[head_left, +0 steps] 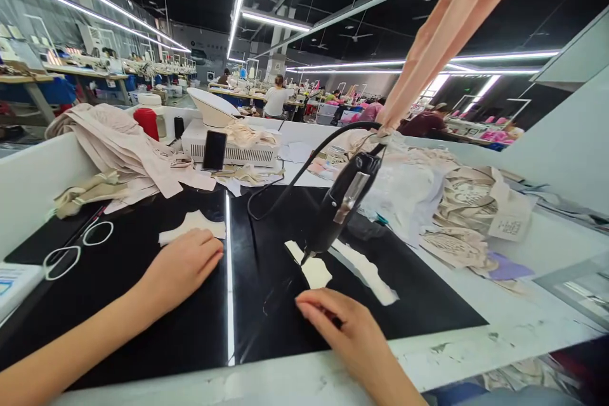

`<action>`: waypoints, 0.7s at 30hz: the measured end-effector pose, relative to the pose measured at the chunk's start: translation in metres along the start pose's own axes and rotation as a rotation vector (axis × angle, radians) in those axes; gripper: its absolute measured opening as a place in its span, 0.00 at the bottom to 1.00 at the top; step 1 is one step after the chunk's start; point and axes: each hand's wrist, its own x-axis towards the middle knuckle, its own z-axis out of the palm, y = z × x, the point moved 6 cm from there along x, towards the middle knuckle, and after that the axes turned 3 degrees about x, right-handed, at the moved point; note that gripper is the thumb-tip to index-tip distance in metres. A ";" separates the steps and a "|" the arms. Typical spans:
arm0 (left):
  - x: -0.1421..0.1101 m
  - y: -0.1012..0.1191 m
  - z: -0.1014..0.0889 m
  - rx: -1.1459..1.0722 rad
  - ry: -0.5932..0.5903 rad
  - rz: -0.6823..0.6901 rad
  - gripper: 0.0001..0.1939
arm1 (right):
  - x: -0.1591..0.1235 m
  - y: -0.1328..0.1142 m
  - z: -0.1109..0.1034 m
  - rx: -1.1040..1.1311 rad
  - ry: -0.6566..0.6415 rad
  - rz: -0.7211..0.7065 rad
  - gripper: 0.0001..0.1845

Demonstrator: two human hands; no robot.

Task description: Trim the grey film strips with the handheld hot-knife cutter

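A cream cut piece [193, 222] lies on the black mat [157, 323], left of a bright light streak. My left hand [185, 266] is palm down over its near edge, fingers bent and together on it. My right hand [345, 327] has thumb and forefinger pinched just below a second cream piece [316, 273]; whatever is between the fingertips is hidden. Above that piece hangs a black hand-held tool [342, 203] with a cord, tilted, its narrow tip at the piece. A longer cream strip [366, 269] lies to the right.
A pink cloth strip [428, 38] suspends the tool. White-rimmed glasses [61, 263] lie at left. Behind are pale fabric strips [114, 139], a red thread spool [146, 124], a phone [214, 150] and a vented box [261, 155]. Beige bundles [469, 200] are piled right. People sit farther back.
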 end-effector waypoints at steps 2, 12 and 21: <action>0.000 0.024 0.007 -0.032 -0.051 0.055 0.12 | -0.003 0.022 -0.015 -0.053 0.077 0.030 0.12; 0.016 0.117 0.030 -0.081 -0.191 0.227 0.08 | -0.006 0.039 -0.009 -0.091 0.149 -0.028 0.16; 0.026 0.144 0.038 -0.073 -0.224 0.243 0.10 | -0.006 0.040 -0.013 0.040 0.131 0.037 0.15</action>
